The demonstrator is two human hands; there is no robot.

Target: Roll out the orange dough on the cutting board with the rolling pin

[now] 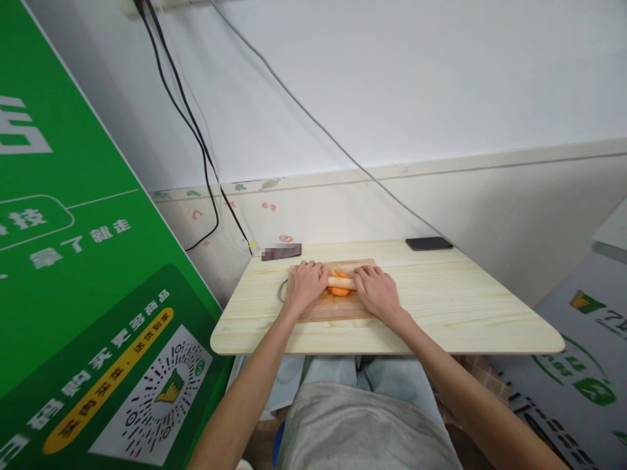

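Rolling pin (pixel 341 282) atop an orange lump (pixel 339 292), between left hand (pixel 307 287) and right hand (pixel 377 290) (both curled round its ends)

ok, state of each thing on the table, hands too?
pin: gripped near both ends
left hand: curled over pin's left end
right hand: curled over pin's right end
orange lump: under pin, partly hidden
board: lying flat
phone: flat, face dark
dark object: partly pixelated, cannot tell

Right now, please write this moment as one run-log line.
left hand: holds rolling pin, left part | right hand: holds right part | orange dough: beneath pin, on wooden board | dark phone: on table
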